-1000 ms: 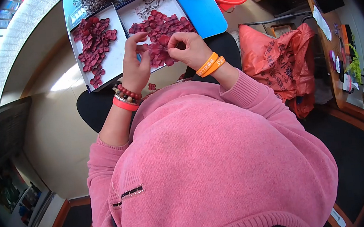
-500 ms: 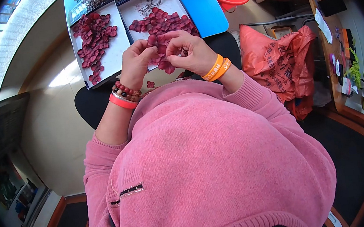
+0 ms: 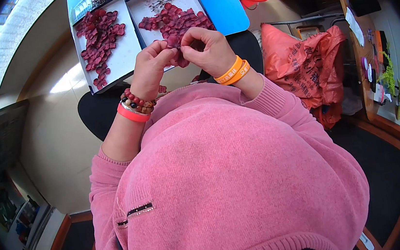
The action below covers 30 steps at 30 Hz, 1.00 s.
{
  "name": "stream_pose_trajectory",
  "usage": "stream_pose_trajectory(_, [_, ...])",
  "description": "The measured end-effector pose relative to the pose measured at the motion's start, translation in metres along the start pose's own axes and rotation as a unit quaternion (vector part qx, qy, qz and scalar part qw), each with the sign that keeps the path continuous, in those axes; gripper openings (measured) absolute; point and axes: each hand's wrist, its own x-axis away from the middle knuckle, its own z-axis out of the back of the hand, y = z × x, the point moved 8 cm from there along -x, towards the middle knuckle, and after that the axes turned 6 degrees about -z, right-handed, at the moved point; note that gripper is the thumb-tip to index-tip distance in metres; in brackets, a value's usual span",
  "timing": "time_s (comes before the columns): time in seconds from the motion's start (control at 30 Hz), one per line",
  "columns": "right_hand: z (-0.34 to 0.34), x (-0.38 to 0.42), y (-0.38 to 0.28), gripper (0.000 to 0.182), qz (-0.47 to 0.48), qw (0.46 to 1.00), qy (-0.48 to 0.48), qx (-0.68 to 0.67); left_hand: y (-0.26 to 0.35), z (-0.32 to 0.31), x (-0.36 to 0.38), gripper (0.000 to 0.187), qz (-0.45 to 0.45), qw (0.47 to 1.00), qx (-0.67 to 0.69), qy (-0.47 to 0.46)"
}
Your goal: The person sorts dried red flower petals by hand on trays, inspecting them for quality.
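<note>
Right now, left hand pinches red blossom between my hands — right hand pinched closed just beside it, contents unclear — petal pile just beyond both.

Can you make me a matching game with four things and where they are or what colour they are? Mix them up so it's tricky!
Things:
1. Orange wristbands
2. Tabletop
3. Dark red petals
4. Beaded bracelets

Places and colours:
A. Heaped in two shallow boxes
B. On the wrist of the left hand
C. On the wrist of the right hand
D. Bright blue

Right pairs: 1-C, 2-D, 3-A, 4-B
</note>
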Motion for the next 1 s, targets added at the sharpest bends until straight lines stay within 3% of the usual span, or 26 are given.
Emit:
stream_pose_trajectory(0.27, [0.001, 0.001, -0.003, 0.006, 0.072, 0.996, 0.044, 0.025, 0.002, 0.000, 0.000, 0.010, -0.007, 1.000, -0.006, 0.014])
stream_pose_trajectory(0.57, [-0.002, 0.008, -0.019, 0.007, 0.159, 0.979, 0.056, 0.111, 0.015, -0.006, 0.005, 0.010, -0.106, 0.991, -0.055, 0.051])
stream_pose_trajectory(0.63, [-0.002, 0.010, -0.022, 0.007, 0.164, 0.976, 0.066, 0.125, 0.039, -0.013, 0.011, 0.010, -0.235, 0.930, -0.279, 0.050])
stream_pose_trajectory(0.77, [-0.002, 0.015, -0.025, 0.009, 0.190, 0.970, 0.091, 0.118, 0.074, -0.045, 0.034, 0.012, -0.431, 0.706, -0.559, 0.060])
stream_pose_trajectory(0.87, [0.000, 0.018, -0.026, 0.010, 0.175, 0.975, 0.107, 0.088, 0.075, -0.049, 0.039, 0.013, -0.442, 0.706, -0.549, 0.064])
stream_pose_trajectory(0.97, [-0.001, 0.020, -0.029, 0.012, 0.191, 0.971, 0.106, 0.101, 0.050, -0.028, 0.029, 0.016, -0.331, 0.863, -0.363, 0.115])
stream_pose_trajectory(1.0, [-0.002, 0.022, -0.032, 0.013, 0.211, 0.966, 0.102, 0.113, 0.050, -0.029, 0.030, 0.016, -0.330, 0.865, -0.362, 0.107])
